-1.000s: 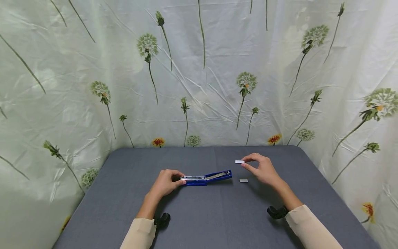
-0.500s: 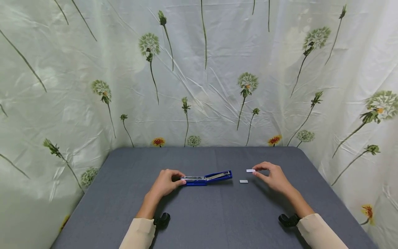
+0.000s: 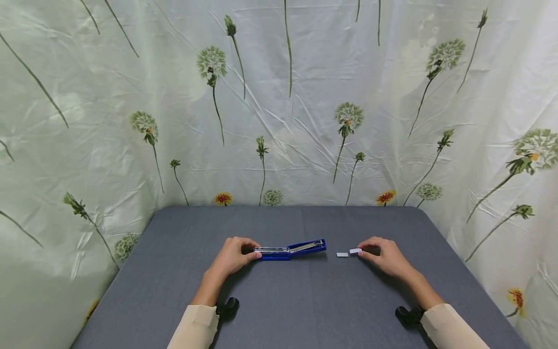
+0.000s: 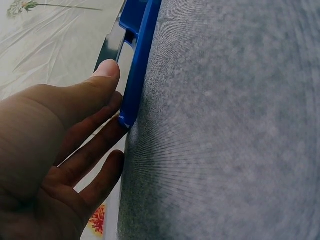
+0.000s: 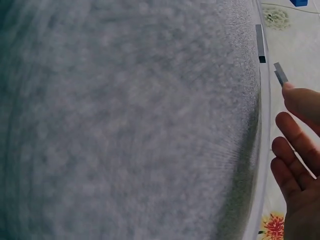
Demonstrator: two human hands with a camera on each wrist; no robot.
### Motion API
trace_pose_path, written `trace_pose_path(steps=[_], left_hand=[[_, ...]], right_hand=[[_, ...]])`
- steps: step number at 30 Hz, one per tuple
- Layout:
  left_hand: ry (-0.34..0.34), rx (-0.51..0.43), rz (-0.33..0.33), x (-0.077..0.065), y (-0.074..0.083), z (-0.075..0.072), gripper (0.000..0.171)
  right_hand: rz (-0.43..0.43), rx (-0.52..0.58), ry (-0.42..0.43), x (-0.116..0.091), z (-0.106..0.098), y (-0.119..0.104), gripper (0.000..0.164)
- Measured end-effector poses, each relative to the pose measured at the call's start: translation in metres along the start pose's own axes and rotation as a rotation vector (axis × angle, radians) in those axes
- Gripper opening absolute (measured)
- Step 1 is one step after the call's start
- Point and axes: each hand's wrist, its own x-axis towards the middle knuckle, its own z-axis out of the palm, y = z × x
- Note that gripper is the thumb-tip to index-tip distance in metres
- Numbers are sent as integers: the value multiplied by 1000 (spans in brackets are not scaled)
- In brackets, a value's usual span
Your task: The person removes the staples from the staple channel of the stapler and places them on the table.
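A blue stapler [image 3: 276, 257] lies opened out on the grey table, its top arm swung over to the right and its metal staple channel showing. My left hand [image 3: 232, 256] pinches the stapler's left end between thumb and fingers; in the left wrist view the thumb presses the metal part beside the blue base [image 4: 135, 80]. Between thumb and fingertips my right hand [image 3: 385, 258] holds a small strip of staples [image 3: 355, 251]. Just left of it a second staple strip [image 3: 342, 254] lies on the table. The right wrist view shows the held strip [image 5: 280, 73] at the thumb tip.
The grey cloth-covered table [image 3: 279, 305] reaches back to a pale curtain [image 3: 305, 121] with a dandelion print. Each wrist wears a black strap mount, the right mount [image 3: 409, 316] standing low over the table.
My right hand has moved to the right and down toward the table with the staple strip, away from the stapler. My left hand and the stapler have stayed in place.
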Motion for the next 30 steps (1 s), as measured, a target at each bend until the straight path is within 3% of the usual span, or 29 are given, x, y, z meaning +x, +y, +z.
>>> trace_pose_path(steps=[12, 21, 30], left_hand=[[6, 6, -7, -2, 2, 0, 13], [-5, 0, -15, -1, 2, 1, 13], [-2, 3, -4, -2, 2, 1, 14]], right_hand=[[7, 34, -59, -1, -2, 8, 11], [-70, -21, -57, 0, -2, 9, 10], [-63, -29, -73, -1, -3, 8, 11]])
